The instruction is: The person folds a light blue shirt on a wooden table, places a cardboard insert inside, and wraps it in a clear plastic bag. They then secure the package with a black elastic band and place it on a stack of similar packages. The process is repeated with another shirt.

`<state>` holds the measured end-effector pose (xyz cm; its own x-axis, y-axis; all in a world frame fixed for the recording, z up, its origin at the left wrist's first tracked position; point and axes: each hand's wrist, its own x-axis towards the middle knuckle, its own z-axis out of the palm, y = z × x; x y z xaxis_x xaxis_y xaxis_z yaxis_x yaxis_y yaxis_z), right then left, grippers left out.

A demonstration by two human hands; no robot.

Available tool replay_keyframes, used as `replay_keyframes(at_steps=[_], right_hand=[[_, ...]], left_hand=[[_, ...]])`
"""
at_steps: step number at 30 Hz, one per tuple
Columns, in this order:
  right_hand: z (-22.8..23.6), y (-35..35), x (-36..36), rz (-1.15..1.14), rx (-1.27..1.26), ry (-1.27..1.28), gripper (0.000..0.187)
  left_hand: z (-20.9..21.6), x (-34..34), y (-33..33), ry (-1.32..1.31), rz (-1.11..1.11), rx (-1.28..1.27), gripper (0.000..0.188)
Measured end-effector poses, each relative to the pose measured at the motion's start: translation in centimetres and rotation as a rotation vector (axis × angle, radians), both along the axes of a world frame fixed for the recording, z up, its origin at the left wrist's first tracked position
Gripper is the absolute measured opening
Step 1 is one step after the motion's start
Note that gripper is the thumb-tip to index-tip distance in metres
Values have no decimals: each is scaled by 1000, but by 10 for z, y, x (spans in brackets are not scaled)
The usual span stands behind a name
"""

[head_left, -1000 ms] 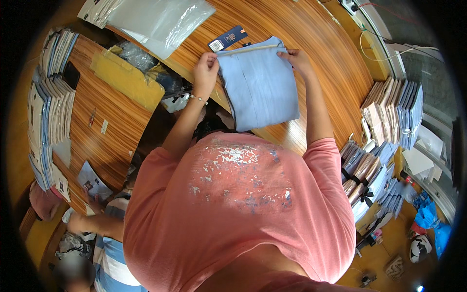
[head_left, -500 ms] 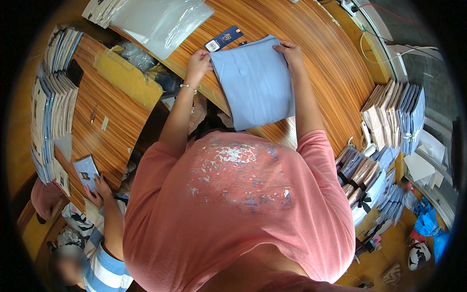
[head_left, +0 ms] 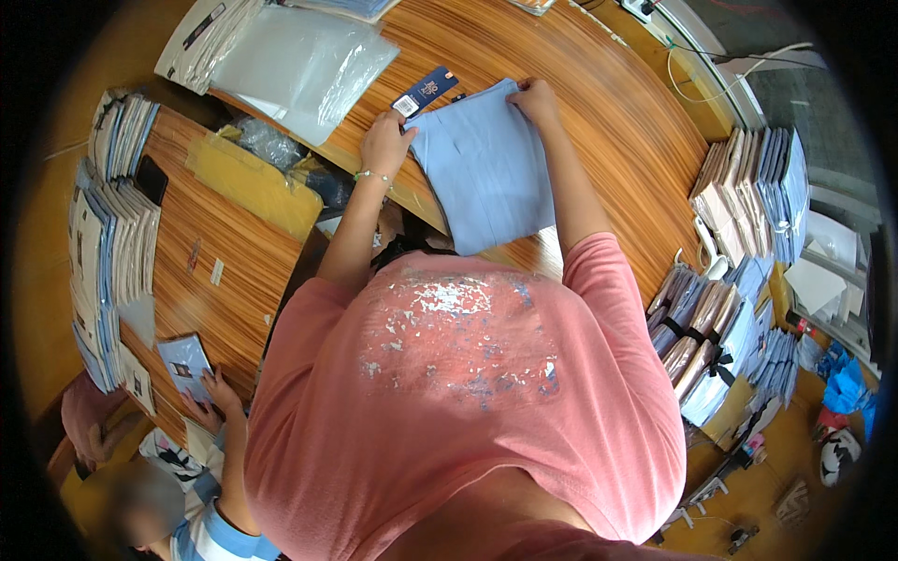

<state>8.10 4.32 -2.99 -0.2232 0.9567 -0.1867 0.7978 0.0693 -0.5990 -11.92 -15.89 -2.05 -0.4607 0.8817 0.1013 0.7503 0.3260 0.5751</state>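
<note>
A folded light-blue garment (head_left: pixel 486 173) lies at the near edge of the wooden table, its lower part hanging toward my body. My left hand (head_left: pixel 387 148) is closed at its far left corner, thumb toward the cloth. With thumb and fingers my right hand (head_left: pixel 536 101) pinches the far right corner. Just beyond the far edge lies a dark-blue hang tag (head_left: pixel 424 91) with a white label, close to my left fingers. The garment's underside is hidden.
Clear plastic bags (head_left: pixel 304 70) lie far left. Packed garments stand in stacks at right (head_left: pixel 748 192) and left (head_left: pixel 126 234). A yellow board (head_left: pixel 253 182) borders a gap between tables. At lower left, a co-worker's hands (head_left: pixel 215 397) hold a blue packet (head_left: pixel 185 360).
The whole view has shifted slightly. My right hand has come inward with its corner, and the garment's far edge looks narrower. My left hand has turned more over its corner.
</note>
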Motion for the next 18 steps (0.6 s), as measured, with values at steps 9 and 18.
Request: replay_keyframes(at_steps=[9,18], right_hand=[[76,-31,68,-157,36,649,16],[215,-208,189,-193,291,607,13]], left_hand=[[47,-2,55,-609,-253,188,22],[194,66,28,-405,-793,220,25]])
